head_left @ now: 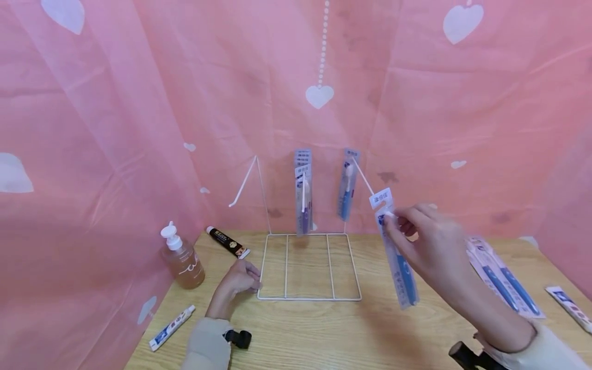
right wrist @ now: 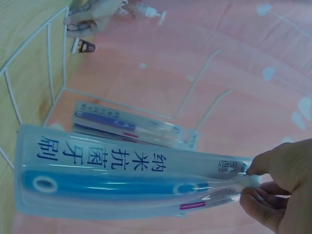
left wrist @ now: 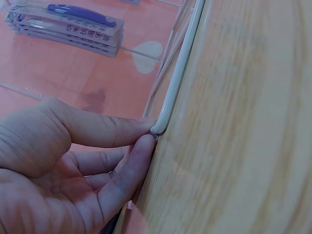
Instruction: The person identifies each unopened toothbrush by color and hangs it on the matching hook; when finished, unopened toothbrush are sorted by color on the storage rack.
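Observation:
My right hand (head_left: 427, 241) pinches a packaged blue toothbrush (right wrist: 107, 187) near the top of its pack, which hangs downward. In the head view the top of that pack overlaps the tip of the rack's right hook (head_left: 363, 176). My left hand (head_left: 240, 277) pinches the front left corner of the white wire rack (head_left: 309, 299) between thumb and forefinger, low at the tabletop. Several packaged purple toothbrushes (head_left: 302, 205) hang on the middle hook, and one packaged blue toothbrush (head_left: 347, 192) hangs at the back of the right hook. The left hook (head_left: 242, 182) is bare.
Two packaged toothbrushes (head_left: 506, 280) lie on the table at right, with a toothpaste tube (head_left: 570, 308) beyond them. On the left are a pump bottle (head_left: 185, 262), a black tube (head_left: 227, 242) and a white tube (head_left: 172, 328). A pink curtain (head_left: 259, 77) hangs behind.

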A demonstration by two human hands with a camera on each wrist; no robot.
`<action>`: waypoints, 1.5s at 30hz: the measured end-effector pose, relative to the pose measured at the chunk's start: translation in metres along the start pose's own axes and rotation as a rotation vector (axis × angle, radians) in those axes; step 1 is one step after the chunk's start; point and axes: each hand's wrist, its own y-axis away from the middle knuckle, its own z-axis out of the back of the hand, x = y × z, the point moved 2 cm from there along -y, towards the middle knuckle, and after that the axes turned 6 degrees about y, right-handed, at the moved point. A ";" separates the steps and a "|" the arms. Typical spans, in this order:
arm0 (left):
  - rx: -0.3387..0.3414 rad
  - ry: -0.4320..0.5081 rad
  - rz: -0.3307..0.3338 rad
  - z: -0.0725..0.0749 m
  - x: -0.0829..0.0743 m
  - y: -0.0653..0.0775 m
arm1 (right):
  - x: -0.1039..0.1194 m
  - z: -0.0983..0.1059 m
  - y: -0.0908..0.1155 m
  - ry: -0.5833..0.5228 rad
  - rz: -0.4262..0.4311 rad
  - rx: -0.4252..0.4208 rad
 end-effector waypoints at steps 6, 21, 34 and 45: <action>0.001 -0.003 -0.006 -0.001 0.000 0.000 | -0.003 -0.018 0.001 0.033 -0.068 0.030; -0.002 -0.015 -0.012 -0.001 -0.001 0.000 | -0.036 -0.084 -0.031 -0.041 -0.199 0.039; 0.011 -0.012 0.002 0.001 0.000 -0.004 | -0.066 -0.136 -0.064 -0.038 -0.380 0.069; 0.005 -0.006 0.009 0.003 -0.002 -0.006 | -0.065 -0.149 -0.066 -0.052 -0.413 0.033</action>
